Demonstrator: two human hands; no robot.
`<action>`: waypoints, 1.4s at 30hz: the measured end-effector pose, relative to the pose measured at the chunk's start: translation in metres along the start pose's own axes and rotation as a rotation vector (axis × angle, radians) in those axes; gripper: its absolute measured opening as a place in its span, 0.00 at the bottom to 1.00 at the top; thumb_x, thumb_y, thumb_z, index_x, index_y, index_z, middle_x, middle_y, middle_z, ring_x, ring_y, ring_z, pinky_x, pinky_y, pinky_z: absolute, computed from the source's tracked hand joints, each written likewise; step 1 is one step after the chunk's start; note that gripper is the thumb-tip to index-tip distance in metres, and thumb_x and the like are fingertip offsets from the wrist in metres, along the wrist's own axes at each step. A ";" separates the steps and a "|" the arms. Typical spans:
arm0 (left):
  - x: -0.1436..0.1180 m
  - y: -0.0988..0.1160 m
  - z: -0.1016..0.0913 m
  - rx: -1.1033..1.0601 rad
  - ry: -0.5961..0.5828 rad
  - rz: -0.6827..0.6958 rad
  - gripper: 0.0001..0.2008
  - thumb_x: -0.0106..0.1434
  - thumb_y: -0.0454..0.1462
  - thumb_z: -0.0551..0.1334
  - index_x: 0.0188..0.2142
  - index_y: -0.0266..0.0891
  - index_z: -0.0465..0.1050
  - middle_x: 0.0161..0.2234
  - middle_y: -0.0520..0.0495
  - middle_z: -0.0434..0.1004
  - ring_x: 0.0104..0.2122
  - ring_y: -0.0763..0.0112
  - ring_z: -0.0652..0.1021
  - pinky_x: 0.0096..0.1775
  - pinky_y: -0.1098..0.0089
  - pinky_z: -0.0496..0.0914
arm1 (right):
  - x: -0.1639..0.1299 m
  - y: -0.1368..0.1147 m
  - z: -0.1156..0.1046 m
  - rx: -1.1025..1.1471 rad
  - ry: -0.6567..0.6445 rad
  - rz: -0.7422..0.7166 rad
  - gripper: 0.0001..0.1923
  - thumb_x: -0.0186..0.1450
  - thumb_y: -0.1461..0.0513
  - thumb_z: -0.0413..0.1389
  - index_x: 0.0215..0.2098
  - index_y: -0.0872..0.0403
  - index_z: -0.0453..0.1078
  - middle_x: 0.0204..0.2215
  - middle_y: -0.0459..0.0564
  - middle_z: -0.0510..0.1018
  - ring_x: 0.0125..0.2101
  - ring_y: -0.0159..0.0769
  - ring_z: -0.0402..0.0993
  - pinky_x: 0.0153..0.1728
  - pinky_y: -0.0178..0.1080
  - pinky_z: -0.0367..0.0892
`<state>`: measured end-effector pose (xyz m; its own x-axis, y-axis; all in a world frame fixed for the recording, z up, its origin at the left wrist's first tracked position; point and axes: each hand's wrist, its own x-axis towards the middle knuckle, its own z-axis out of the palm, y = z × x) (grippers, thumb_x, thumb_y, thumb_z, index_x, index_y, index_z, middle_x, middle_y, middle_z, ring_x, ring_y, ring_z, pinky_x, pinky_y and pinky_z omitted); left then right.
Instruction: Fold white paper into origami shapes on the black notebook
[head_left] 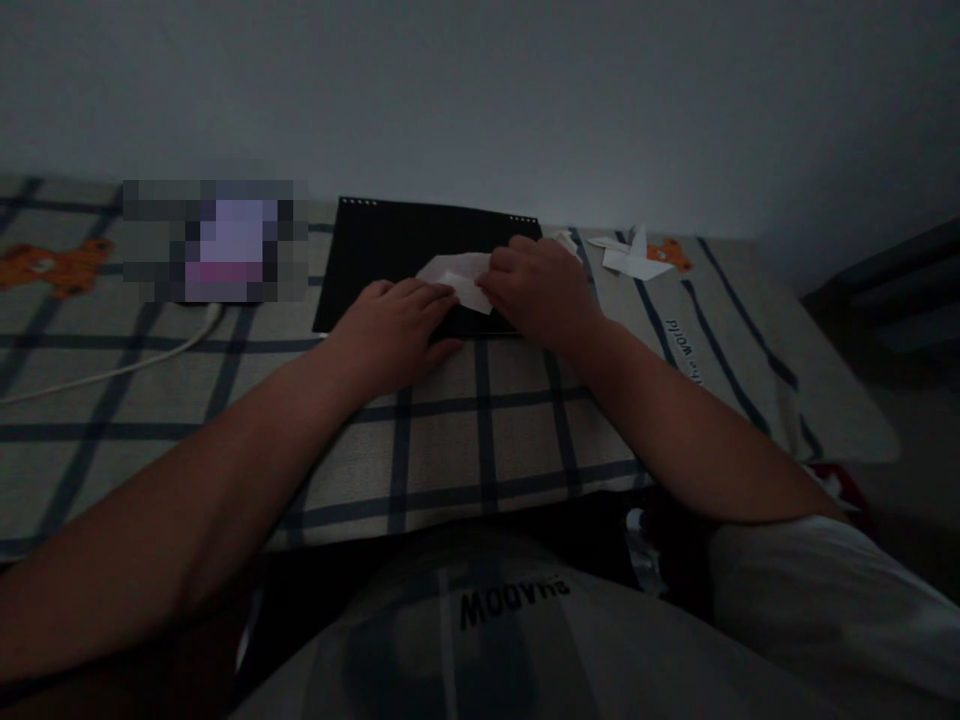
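A small folded piece of white paper (469, 275) lies on a black board (405, 235) with punched holes along its far edge. My left hand (397, 325) rests flat from the left, its fingertips on the paper's near-left part and its thumb apart on the cloth side. With bent fingers, my right hand (544, 290) pinches the paper's right side; its fingertips are partly hidden. To the right of that hand sits a folded white paper bird (636, 258) with pointed wings. Another bit of white paper shows just behind my right hand.
A checked cloth (442, 440) covers the table, which meets a grey wall (450, 100). At the left lies a phone (232, 245), blurred out, with a white cable (150, 358) running left. The table's right end drops off near a dark object.
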<state>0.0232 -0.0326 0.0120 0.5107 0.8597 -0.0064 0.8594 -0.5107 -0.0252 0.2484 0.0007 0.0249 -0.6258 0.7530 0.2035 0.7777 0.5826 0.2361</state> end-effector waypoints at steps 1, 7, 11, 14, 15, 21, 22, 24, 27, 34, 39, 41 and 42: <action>0.000 0.000 0.001 0.003 0.003 -0.003 0.31 0.84 0.48 0.55 0.79 0.39 0.69 0.78 0.36 0.73 0.76 0.44 0.72 0.73 0.47 0.65 | -0.001 -0.002 0.000 -0.004 -0.019 -0.026 0.20 0.82 0.64 0.48 0.55 0.54 0.84 0.52 0.62 0.86 0.59 0.56 0.73 0.56 0.53 0.66; 0.000 0.000 0.002 0.024 0.008 -0.003 0.31 0.84 0.47 0.55 0.79 0.40 0.70 0.78 0.36 0.73 0.76 0.44 0.73 0.72 0.47 0.65 | -0.003 -0.011 -0.005 -0.006 -0.149 -0.050 0.23 0.82 0.66 0.47 0.58 0.56 0.85 0.56 0.64 0.86 0.57 0.54 0.75 0.48 0.49 0.66; -0.002 0.001 0.001 0.015 0.008 -0.001 0.31 0.84 0.47 0.53 0.79 0.37 0.70 0.78 0.35 0.73 0.76 0.42 0.72 0.73 0.45 0.64 | -0.001 -0.013 -0.012 0.016 -0.217 -0.015 0.25 0.84 0.65 0.45 0.62 0.56 0.84 0.60 0.64 0.85 0.55 0.53 0.76 0.43 0.47 0.66; -0.002 0.001 0.001 0.015 0.007 -0.010 0.31 0.84 0.47 0.53 0.79 0.37 0.70 0.78 0.35 0.73 0.77 0.43 0.72 0.73 0.47 0.63 | 0.000 -0.013 -0.013 0.028 -0.223 -0.009 0.25 0.84 0.65 0.46 0.62 0.54 0.85 0.62 0.63 0.85 0.56 0.53 0.77 0.44 0.46 0.67; -0.002 0.001 0.001 0.013 0.006 -0.011 0.32 0.83 0.47 0.54 0.78 0.37 0.70 0.78 0.35 0.73 0.77 0.43 0.72 0.74 0.47 0.63 | 0.000 -0.012 -0.012 0.031 -0.222 -0.009 0.25 0.83 0.65 0.46 0.61 0.54 0.85 0.62 0.63 0.85 0.56 0.52 0.77 0.44 0.46 0.67; -0.002 0.002 0.000 0.006 0.027 0.003 0.31 0.83 0.47 0.54 0.78 0.39 0.72 0.77 0.38 0.75 0.76 0.45 0.73 0.75 0.48 0.63 | 0.001 -0.012 -0.009 0.037 -0.221 -0.007 0.24 0.84 0.64 0.46 0.61 0.54 0.86 0.59 0.63 0.86 0.56 0.52 0.77 0.46 0.46 0.68; -0.002 0.001 0.000 0.000 0.029 0.004 0.31 0.82 0.47 0.55 0.78 0.40 0.71 0.77 0.38 0.75 0.76 0.45 0.73 0.75 0.48 0.62 | 0.001 -0.012 -0.009 0.037 -0.223 -0.005 0.24 0.84 0.63 0.47 0.61 0.53 0.86 0.59 0.63 0.86 0.56 0.52 0.77 0.46 0.46 0.68; -0.002 0.001 0.001 -0.008 0.029 0.001 0.31 0.82 0.47 0.56 0.78 0.41 0.71 0.77 0.38 0.74 0.76 0.45 0.73 0.76 0.48 0.62 | 0.001 -0.012 -0.010 0.041 -0.226 0.001 0.24 0.84 0.63 0.46 0.60 0.54 0.86 0.59 0.63 0.86 0.56 0.52 0.76 0.46 0.47 0.68; -0.002 0.002 0.001 0.009 0.023 -0.006 0.31 0.82 0.48 0.56 0.78 0.39 0.71 0.78 0.39 0.74 0.76 0.46 0.73 0.77 0.49 0.60 | 0.001 -0.011 -0.008 0.049 -0.230 0.012 0.25 0.85 0.63 0.45 0.60 0.54 0.86 0.58 0.63 0.86 0.56 0.53 0.76 0.46 0.47 0.67; -0.002 0.004 0.000 0.027 0.004 -0.015 0.32 0.84 0.47 0.53 0.79 0.36 0.70 0.78 0.34 0.73 0.76 0.43 0.73 0.73 0.47 0.65 | 0.001 -0.012 -0.008 0.049 -0.203 -0.004 0.24 0.84 0.63 0.47 0.59 0.54 0.86 0.59 0.63 0.86 0.57 0.53 0.77 0.47 0.47 0.69; -0.003 0.003 0.002 -0.001 0.027 0.011 0.32 0.83 0.47 0.53 0.79 0.39 0.70 0.77 0.34 0.74 0.75 0.40 0.73 0.71 0.44 0.65 | 0.001 -0.013 -0.012 0.055 -0.220 0.017 0.24 0.84 0.64 0.47 0.60 0.54 0.86 0.59 0.64 0.86 0.56 0.53 0.77 0.47 0.47 0.70; -0.003 0.003 0.003 -0.004 0.035 0.015 0.31 0.83 0.47 0.53 0.79 0.41 0.70 0.77 0.35 0.74 0.75 0.41 0.73 0.71 0.44 0.65 | 0.001 -0.012 -0.010 0.058 -0.212 0.008 0.23 0.84 0.63 0.47 0.60 0.53 0.86 0.59 0.63 0.86 0.57 0.53 0.77 0.47 0.47 0.70; -0.003 0.003 0.003 -0.004 0.035 0.015 0.31 0.83 0.46 0.53 0.79 0.40 0.70 0.77 0.35 0.74 0.75 0.41 0.73 0.71 0.44 0.65 | 0.001 -0.012 -0.010 0.058 -0.210 0.003 0.23 0.84 0.63 0.47 0.60 0.53 0.86 0.59 0.63 0.86 0.57 0.53 0.77 0.47 0.47 0.70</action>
<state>0.0243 -0.0366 0.0089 0.5236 0.8515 0.0280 0.8519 -0.5232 -0.0215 0.2380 -0.0082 0.0315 -0.6020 0.7985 0.0005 0.7856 0.5921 0.1797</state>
